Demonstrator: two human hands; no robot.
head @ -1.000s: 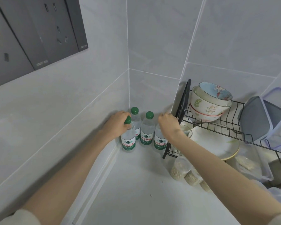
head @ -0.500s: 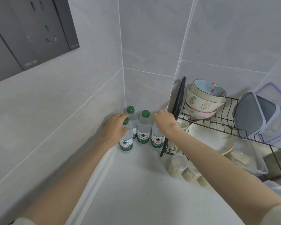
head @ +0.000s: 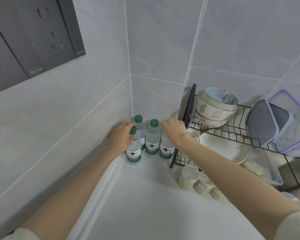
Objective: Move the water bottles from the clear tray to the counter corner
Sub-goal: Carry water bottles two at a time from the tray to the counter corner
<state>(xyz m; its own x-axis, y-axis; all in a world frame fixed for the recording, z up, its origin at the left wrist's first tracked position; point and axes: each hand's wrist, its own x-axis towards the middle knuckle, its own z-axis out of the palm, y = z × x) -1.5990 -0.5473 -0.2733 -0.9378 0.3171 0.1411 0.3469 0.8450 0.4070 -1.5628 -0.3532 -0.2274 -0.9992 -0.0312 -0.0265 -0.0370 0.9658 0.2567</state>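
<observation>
Several small water bottles with green caps and green labels stand upright in the counter corner where the two tiled walls meet. My left hand [head: 121, 137] is wrapped around the neck of the front-left bottle [head: 133, 151]. My right hand [head: 175, 130] covers the top of the right bottle [head: 166, 149] and hides its cap. Between them stands a middle bottle [head: 152, 139], and a back bottle [head: 139, 124] sits closest to the corner. All rest on the grey counter [head: 145, 205]. The clear tray does not show.
A black wire dish rack [head: 232, 134] stands right of the bottles, holding stacked bowls [head: 215, 108], a plate and plastic container lids [head: 274, 123]. Clear tubs of grain [head: 197, 182] lie on the counter beneath my right forearm. Dark wall sockets [head: 33, 37] are upper left.
Both hands stay on the same two bottles in the corner; the left fingers have slid a little lower around the neck. The view has shifted slightly.
</observation>
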